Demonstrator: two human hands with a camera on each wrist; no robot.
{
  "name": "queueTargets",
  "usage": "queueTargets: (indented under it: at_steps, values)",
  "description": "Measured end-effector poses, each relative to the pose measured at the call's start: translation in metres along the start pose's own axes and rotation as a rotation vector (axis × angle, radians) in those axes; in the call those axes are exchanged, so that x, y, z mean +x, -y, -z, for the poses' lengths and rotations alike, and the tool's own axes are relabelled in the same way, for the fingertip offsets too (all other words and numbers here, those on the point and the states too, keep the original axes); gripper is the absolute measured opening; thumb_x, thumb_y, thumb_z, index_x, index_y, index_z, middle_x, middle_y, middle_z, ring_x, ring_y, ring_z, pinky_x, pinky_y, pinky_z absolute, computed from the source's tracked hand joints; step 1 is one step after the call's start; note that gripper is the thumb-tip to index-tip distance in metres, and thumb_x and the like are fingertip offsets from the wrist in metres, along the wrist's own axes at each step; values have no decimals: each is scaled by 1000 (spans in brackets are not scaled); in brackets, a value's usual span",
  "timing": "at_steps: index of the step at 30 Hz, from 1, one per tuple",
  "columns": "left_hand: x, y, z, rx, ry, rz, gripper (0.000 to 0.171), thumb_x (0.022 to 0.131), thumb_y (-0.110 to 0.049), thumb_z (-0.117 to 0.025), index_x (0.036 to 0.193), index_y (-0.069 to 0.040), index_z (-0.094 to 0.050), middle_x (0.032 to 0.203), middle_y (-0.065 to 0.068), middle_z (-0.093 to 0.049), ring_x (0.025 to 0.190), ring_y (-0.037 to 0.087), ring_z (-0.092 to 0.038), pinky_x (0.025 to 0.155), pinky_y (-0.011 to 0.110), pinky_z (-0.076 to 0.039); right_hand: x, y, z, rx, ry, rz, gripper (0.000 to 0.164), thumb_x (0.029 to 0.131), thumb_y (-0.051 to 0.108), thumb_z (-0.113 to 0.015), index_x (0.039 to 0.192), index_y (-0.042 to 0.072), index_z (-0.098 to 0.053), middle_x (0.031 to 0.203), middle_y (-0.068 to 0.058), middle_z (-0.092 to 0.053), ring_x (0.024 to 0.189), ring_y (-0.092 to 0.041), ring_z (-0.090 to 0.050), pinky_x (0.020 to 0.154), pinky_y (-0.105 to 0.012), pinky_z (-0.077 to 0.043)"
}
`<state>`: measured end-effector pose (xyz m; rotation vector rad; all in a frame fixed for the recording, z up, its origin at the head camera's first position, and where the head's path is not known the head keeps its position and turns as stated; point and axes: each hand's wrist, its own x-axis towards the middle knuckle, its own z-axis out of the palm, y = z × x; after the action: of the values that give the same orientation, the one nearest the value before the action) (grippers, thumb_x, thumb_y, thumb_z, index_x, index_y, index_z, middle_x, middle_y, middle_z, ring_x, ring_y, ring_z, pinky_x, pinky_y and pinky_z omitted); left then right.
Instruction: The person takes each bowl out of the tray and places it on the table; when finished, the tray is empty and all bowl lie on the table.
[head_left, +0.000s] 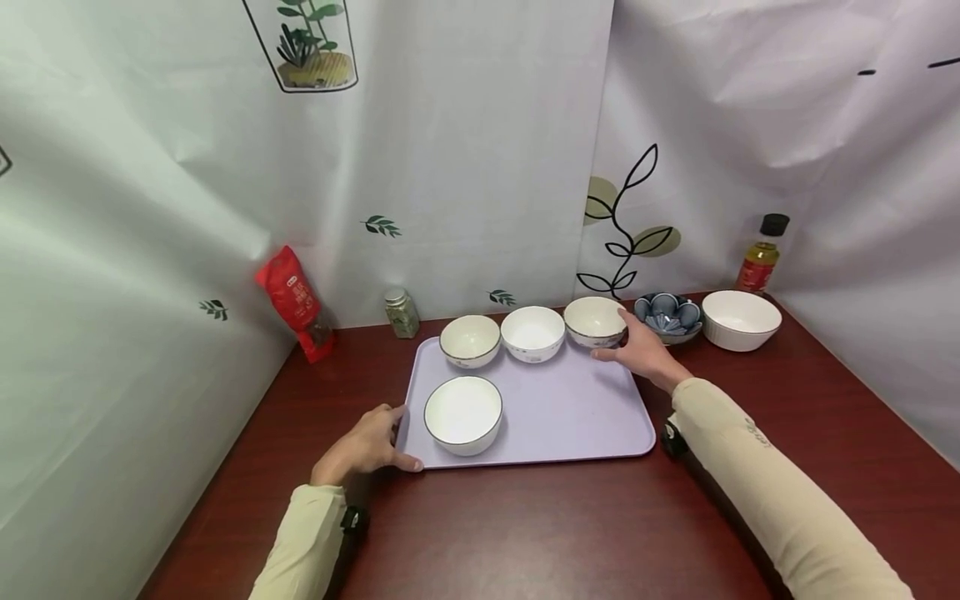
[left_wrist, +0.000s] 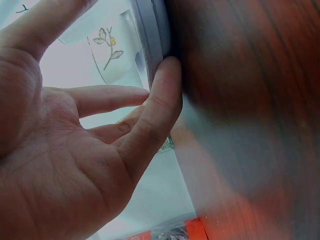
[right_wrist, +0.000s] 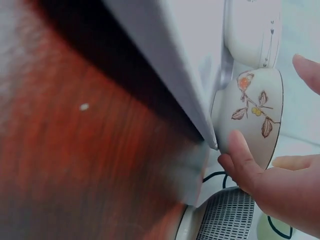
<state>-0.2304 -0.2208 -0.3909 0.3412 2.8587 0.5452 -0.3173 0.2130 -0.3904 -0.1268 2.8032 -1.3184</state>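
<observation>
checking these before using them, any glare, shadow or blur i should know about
Head view: mostly crisp, a soft sheen on the front of the table; left wrist: wood smeary, with a hazy grey patch; right wrist: near wood blurred, dark shadow along the tray.

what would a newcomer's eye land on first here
Probably the pale purple tray mid-table, with three white bowls lined up along its far side and a fourth near its front left corner. Next, likely the two hands: the left hand touching that corner, the right hand at the back right bowl. The bright red bag also stands out, at the far left against the wall.
</observation>
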Motion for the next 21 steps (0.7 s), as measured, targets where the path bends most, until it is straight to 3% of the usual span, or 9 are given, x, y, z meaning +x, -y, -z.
queueTargets:
  at_steps: [6, 13, 21]
  values:
    - [-1, 1, -2, 5, 0, -3, 103, 62, -29, -96, 143, 10, -47, 113, 22, -59, 99, 26, -55, 90, 43, -49, 6, -1, -3, 22, -12, -26, 104, 86, 25, -76, 160, -1, -8, 161, -31, -24, 150, -47, -24, 122, -59, -19]
    - [0, 1, -2, 1, -3, -6, 103, 62, -30, -97, 143, 11, -47, 112, 21, -59, 97, 25, -56, 88, 42, -50, 4, -2, -2, 8, -6, -96, 101, 88, 29, -74, 158, -8, -10, 162, -34, -19, 151, -48, -20, 123, -57, -20]
    - [-1, 2, 0, -3, -6, -5, 103, 62, -29, -97, 142, 11, -47, 112, 21, -59, 96, 25, -57, 86, 41, -50, -7, -6, 3, -126, -44, -27, 91, 85, 36, -76, 152, -8, -32, 151, -34, -41, 141, -47, -41, 116, -56, -34]
